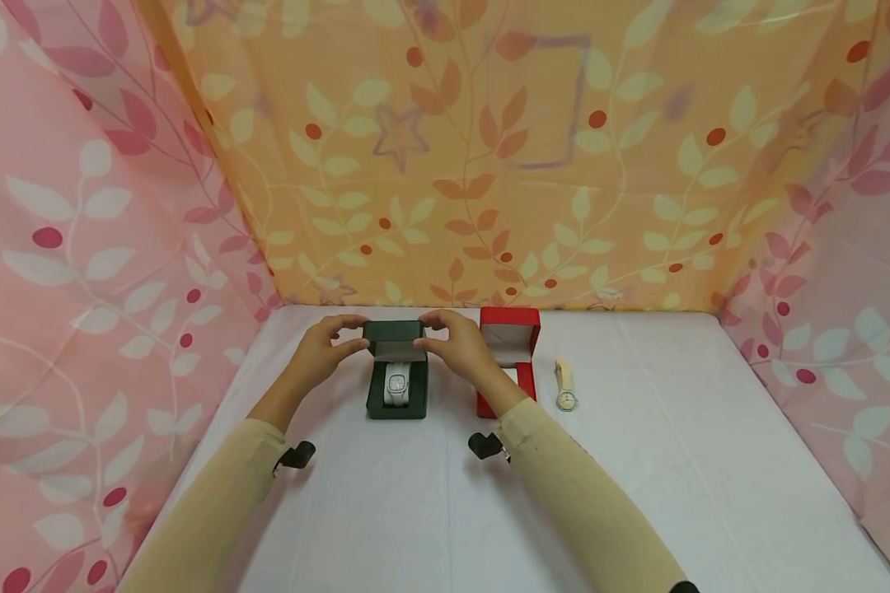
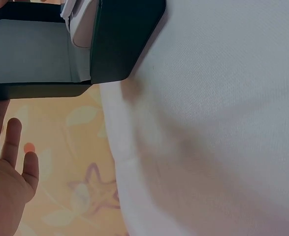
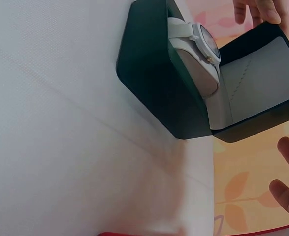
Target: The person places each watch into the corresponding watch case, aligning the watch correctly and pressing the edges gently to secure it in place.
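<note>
A dark green watch box (image 1: 374,405) stands on the white table with its lid (image 1: 393,331) raised. Inside it a white watch (image 1: 396,385) is wrapped round a pale cushion (image 3: 198,73). My left hand (image 1: 319,350) pinches the lid's left corner between thumb and fingers. At the lid's right corner, my right hand (image 1: 456,346) pinches in the same way. In the left wrist view the left hand's (image 2: 6,182) other fingers spread out below the lid. The right wrist view shows the pale lining of the lid and both hands at its edges.
Right of the green box stands an open red watch box (image 1: 510,317), partly hidden behind my right wrist. Farther right a watch with a cream strap (image 1: 565,387) lies on the white table (image 1: 638,461). Patterned cloth walls (image 1: 445,165) enclose the back and both sides.
</note>
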Demonstrator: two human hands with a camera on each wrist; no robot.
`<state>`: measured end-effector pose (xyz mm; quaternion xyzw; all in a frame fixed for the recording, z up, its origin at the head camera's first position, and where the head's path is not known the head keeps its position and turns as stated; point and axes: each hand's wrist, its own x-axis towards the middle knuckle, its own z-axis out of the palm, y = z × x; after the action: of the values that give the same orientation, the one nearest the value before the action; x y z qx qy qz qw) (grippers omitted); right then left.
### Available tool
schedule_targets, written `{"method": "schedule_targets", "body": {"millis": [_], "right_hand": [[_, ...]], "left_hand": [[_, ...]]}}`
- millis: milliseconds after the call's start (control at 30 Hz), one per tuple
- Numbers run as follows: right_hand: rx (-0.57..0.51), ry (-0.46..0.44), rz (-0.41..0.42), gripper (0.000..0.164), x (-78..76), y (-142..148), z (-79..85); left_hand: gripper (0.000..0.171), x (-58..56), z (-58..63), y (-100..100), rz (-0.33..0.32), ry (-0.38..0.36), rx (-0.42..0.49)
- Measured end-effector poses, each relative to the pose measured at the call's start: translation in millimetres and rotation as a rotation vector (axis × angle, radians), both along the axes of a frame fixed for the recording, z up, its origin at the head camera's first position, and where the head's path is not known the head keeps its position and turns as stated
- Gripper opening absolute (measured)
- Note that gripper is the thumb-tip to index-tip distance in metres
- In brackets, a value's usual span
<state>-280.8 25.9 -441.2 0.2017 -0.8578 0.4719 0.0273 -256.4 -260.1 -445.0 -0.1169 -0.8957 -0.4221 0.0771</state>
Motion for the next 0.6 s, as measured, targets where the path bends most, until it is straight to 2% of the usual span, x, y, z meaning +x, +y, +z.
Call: {"method": "schedule_targets", "body": {"millis": [600], "right_hand": [[-0.018, 0.005, 0.01, 0.045, 5.7, 2.4, -4.8]], "left_hand": [[0.047, 6.2, -5.6, -1.4, -0.003, 0.017, 0.016]]}}
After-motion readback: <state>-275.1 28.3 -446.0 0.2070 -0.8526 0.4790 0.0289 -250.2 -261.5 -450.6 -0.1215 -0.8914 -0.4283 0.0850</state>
